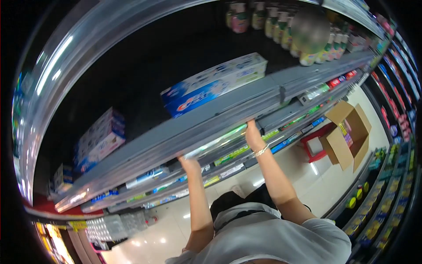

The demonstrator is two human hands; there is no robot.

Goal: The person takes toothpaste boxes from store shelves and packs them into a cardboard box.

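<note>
Both arms reach forward to the shelving. My left hand is at a lower shelf, at one end of a long shiny green-and-white item; its fingertips are hidden under the shelf edge. At the other end of that item is my right hand, with a bracelet on the wrist, its fingers partly hidden by the shelf above. The two hands hold the item between them. On the top shelf, above the hands, lies a long blue-and-white toothpaste box.
Further left on the top shelf are more boxes. Pump bottles stand at the upper right. An open cardboard box is beside a red stool on the floor. Stocked shelves line the right side; plastic-wrapped packs are at lower left.
</note>
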